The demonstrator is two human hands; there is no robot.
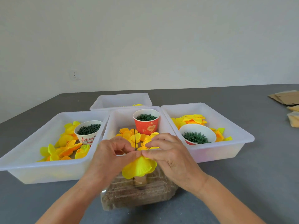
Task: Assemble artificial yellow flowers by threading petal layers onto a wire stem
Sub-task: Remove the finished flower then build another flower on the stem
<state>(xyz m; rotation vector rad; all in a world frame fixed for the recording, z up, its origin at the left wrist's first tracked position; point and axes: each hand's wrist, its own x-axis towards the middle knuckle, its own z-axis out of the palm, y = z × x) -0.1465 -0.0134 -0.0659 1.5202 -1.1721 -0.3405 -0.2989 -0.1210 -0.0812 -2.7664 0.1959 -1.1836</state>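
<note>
While both hands meet at centre frame, we see the left hand [111, 152] and right hand [168, 151] with fingertips curled, pinching the top of a yellow petal layer [139, 167] on a thin dark wire stem [135, 139] — the wire stands upright above the fingers. The petal hangs below the pinch, over a clear plastic bottle [137, 193] lying on the grey table [242, 183]. Behind: 4 white trays [210, 110] holding loose yellow-orange petals [64, 149]. We count 3 containers of dark green parts — a white cup [88, 134], a red cup [146, 122], a white bowl [197, 135]. Cardboard pieces [286, 97] lie far right.
</note>
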